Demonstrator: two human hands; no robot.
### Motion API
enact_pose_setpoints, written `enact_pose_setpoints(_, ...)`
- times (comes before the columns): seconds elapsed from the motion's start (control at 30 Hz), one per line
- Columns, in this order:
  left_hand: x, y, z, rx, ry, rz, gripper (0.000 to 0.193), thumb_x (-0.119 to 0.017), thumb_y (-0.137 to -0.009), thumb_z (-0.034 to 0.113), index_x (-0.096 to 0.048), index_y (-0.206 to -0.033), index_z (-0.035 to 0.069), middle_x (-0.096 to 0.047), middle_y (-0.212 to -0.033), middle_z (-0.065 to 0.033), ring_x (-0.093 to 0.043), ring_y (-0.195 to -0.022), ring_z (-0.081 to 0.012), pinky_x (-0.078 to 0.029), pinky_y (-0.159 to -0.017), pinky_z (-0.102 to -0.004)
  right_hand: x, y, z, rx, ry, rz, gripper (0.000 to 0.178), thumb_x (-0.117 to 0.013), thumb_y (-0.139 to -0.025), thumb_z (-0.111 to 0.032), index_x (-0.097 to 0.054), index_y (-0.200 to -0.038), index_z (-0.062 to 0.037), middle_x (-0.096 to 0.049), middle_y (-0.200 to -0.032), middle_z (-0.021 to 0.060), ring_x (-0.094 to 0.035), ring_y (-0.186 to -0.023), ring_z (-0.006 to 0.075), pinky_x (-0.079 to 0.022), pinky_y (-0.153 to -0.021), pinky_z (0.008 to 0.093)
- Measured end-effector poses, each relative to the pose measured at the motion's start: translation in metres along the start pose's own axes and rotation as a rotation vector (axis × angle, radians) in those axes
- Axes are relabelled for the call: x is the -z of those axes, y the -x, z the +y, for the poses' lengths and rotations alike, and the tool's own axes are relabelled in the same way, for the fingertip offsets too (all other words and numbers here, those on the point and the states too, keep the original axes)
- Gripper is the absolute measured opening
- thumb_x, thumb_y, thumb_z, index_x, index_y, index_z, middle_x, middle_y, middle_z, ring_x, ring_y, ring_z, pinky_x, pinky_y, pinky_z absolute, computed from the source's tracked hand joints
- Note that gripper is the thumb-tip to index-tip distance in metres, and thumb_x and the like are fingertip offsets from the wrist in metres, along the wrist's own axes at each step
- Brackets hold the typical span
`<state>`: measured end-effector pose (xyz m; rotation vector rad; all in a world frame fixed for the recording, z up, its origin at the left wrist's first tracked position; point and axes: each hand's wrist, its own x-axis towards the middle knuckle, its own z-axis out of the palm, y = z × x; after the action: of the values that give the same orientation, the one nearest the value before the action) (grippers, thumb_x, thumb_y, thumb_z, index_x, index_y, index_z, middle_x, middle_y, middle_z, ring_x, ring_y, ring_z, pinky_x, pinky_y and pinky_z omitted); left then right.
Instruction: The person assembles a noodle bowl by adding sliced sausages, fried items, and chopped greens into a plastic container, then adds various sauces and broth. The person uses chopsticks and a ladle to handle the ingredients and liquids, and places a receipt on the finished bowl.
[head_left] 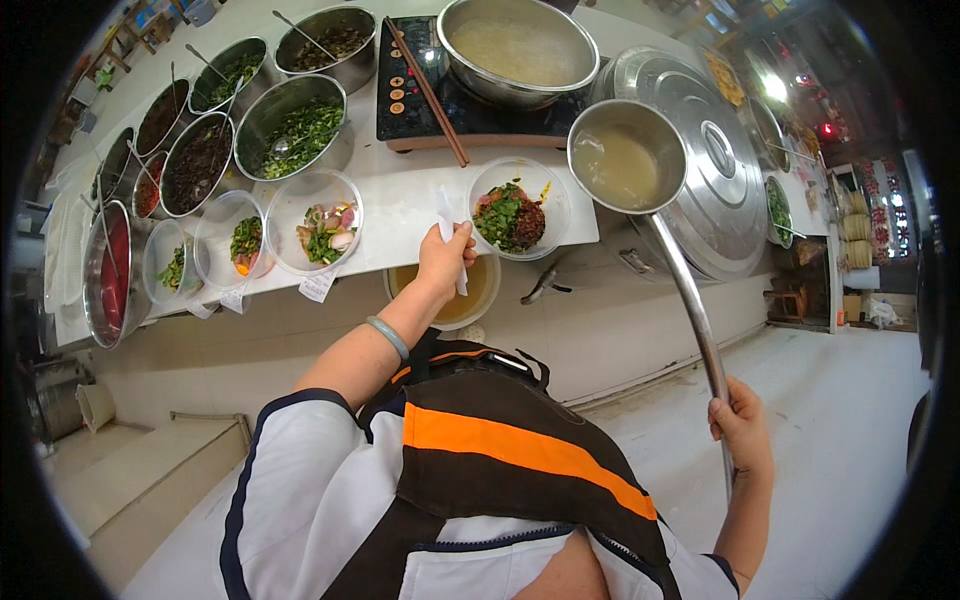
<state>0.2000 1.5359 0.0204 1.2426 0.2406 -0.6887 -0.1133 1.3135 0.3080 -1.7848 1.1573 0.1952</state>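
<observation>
My right hand [742, 425] is closed around the long metal handle of a big ladle [690, 295]. Cloudy pale broth [620, 165] fills much of its cup, which is held beside the counter's right end. At the counter's front edge, my left hand [446, 258] pinches a narrow white slip [446, 207] that looks like paper. Just right of that hand stands a clear plastic bowl [558, 210] with chopped greens and dark red chili sauce. Three more clear bowls, one of them a bowl with greens and pinkish pieces [350, 210], line the edge to the left.
Steel pots of chopped greens [300, 130] and sauces with spoons crowd the left. Behind, a basin of broth [525, 50] sits on an induction cooker [410, 110] with chopsticks [425, 85] across it. A large lidded pot [700, 150] is at right; a tub [478, 300] stands below the counter.
</observation>
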Motion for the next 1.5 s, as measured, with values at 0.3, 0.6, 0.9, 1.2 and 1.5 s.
enact_pose_setpoints(0.3, -0.027, 0.003, -0.007, 0.098, -0.017, -0.111, 0.019, -0.056, -0.094, 0.018, -0.048, -0.102, 0.002, -0.059, -0.084, -0.0085, -0.06, -0.07, -0.0161, -0.049, -0.058, -0.0287, -0.033, -0.005, 0.032, -0.019, -0.057, 0.001, 0.036, -0.058, -0.085, -0.004, -0.056, -0.121, -0.0004, -0.048, -0.067, -0.0027, -0.044, -0.053, 0.0057, -0.038, -0.047, 0.0206)
enact_pose_setpoints(0.6, -0.038, 0.029, -0.022, 0.124, 0.119, -0.019, 0.016, -0.055, -0.094, 0.018, -0.05, -0.101, 0.004, -0.061, -0.081, -0.0071, -0.057, -0.064, -0.0127, -0.047, -0.055, -0.0264, -0.048, -0.018, 0.038, 0.047, 0.079, 0.12, 0.038, -0.058, -0.083, -0.003, -0.056, -0.12, -0.0005, -0.048, -0.069, -0.003, -0.044, -0.054, 0.0048, -0.038, -0.048, 0.0209)
enact_pose_setpoints(0.9, -0.022, -0.025, 0.018, -0.085, -0.19, -0.033, 0.015, -0.058, -0.09, 0.015, -0.053, -0.091, 0.001, -0.055, -0.075, -0.0054, -0.053, -0.06, -0.0128, -0.044, -0.053, -0.0275, -0.06, -0.029, 0.051, 0.239, 0.256, 0.227, 0.035, -0.06, -0.083, -0.002, -0.056, -0.118, 0.0016, -0.049, -0.071, -0.003, -0.043, -0.055, 0.0049, -0.037, -0.049, 0.0213)
enact_pose_setpoints(1.2, -0.025, 0.007, 0.001, 0.075, -0.052, 0.005, 0.015, -0.057, -0.091, 0.015, -0.053, -0.094, 0.001, -0.058, -0.076, -0.0061, -0.055, -0.061, -0.0134, -0.044, -0.053, -0.0272, -0.081, -0.024, 0.056, 0.281, 0.482, 0.385, 0.044, -0.066, -0.078, -0.003, -0.057, -0.121, -0.0014, -0.064, -0.099, 0.0189, -0.063, -0.088, 0.0324, -0.05, -0.076, 0.0361)
enact_pose_setpoints(1.5, 0.057, 0.032, -0.001, -0.039, -0.03, 0.287, 0.016, -0.057, -0.092, 0.014, -0.049, -0.096, 0.002, -0.055, -0.077, -0.006, -0.05, -0.06, -0.0122, -0.042, -0.053, -0.0267, -0.098, -0.018, 0.07, 0.397, 0.586, 0.534, 0.043, -0.068, -0.075, -0.005, -0.059, -0.117, -0.0096, -0.062, -0.093, 0.0129, -0.062, -0.08, 0.0309, -0.049, -0.069, 0.0384)
